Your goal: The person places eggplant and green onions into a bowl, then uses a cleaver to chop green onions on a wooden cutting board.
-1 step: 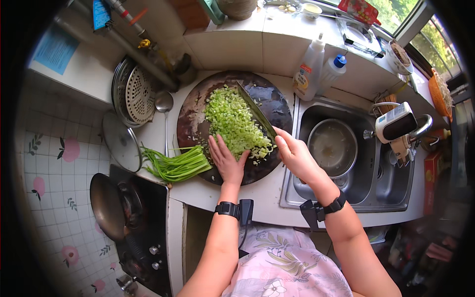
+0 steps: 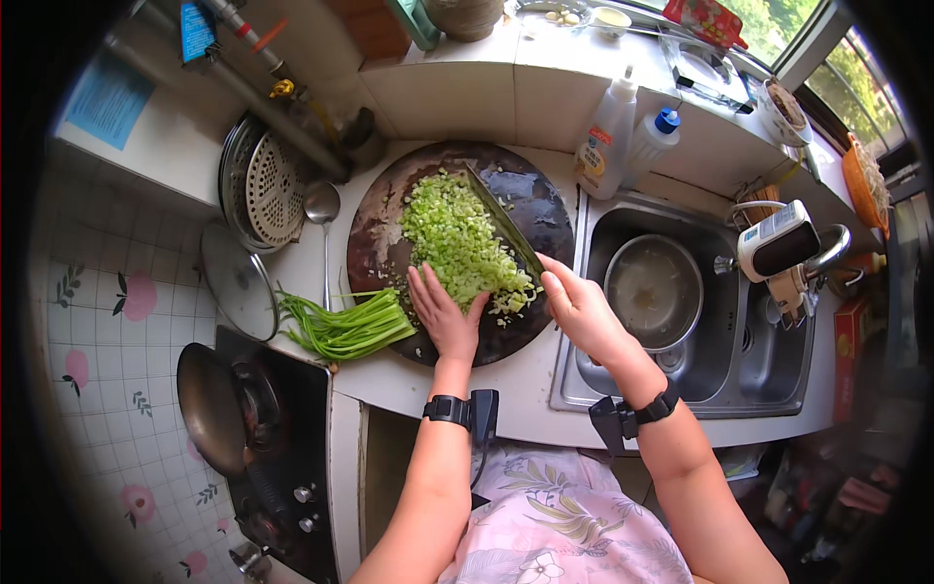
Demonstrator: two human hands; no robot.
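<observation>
A round dark chopping board [image 2: 375, 229] bears a heap of finely chopped green stalks [image 2: 452, 224]. My right hand [image 2: 587, 310] is closed round the handle of a kitchen knife [image 2: 504, 219]. Its wide blade lies along the right side of the heap, pointing to the far side of the board. At the heap's near left edge rests my left hand [image 2: 448, 319], fingers stretched and thumb apart, touching the chopped pieces. Just left of it, a bundle of uncut green stalks [image 2: 355, 326] lies across the board's edge and the counter.
A ladle [image 2: 324, 209], a glass lid [image 2: 238, 279] and steamer plates [image 2: 275, 190] stand left of the board. Nearer is a stove with a wok [image 2: 211, 409]. On the right, a double sink [image 2: 720, 389] holds a metal pot [image 2: 654, 292]. Two bottles [image 2: 608, 136] stand behind.
</observation>
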